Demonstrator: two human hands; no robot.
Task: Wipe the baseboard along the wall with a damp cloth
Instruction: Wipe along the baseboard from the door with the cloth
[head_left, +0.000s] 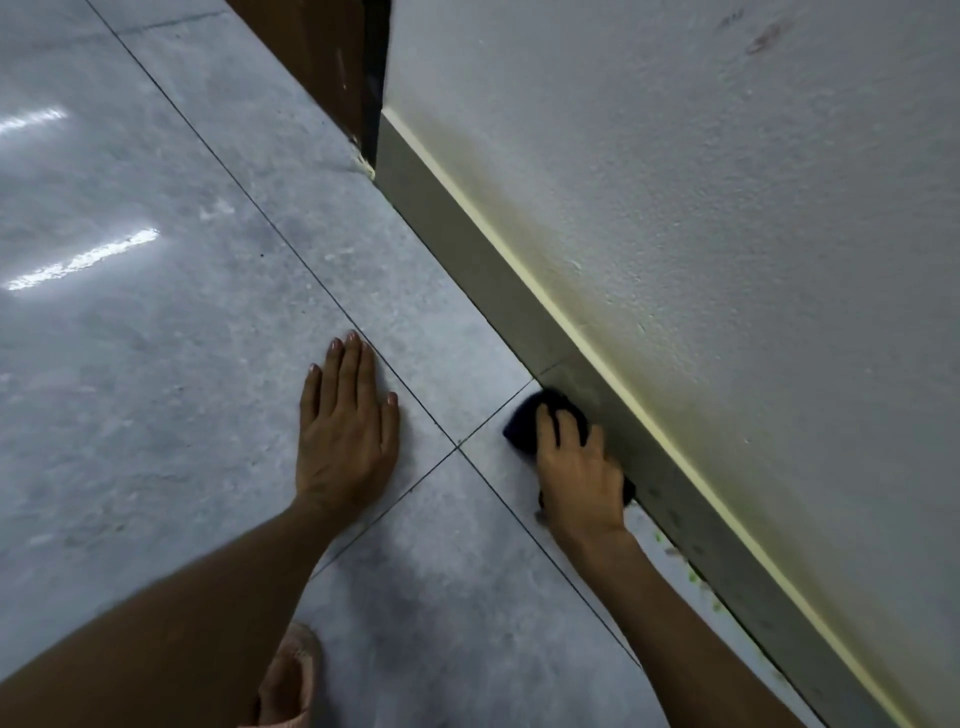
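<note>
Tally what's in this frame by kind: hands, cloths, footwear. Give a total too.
Hands: 2, left hand flat on the floor tile, right hand gripping the cloth
Cloths: 1, dark cloth against the baseboard
Footwear: 1, pink slipper
Total: 4

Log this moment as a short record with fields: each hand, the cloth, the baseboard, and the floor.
left hand: flat on the floor, fingers spread, holding nothing
right hand: pressing the cloth against the baseboard
cloth: dark, bunched under the fingers
baseboard: grey, cream strip on top
floor: grey tiles, small green specks near the baseboard
</note>
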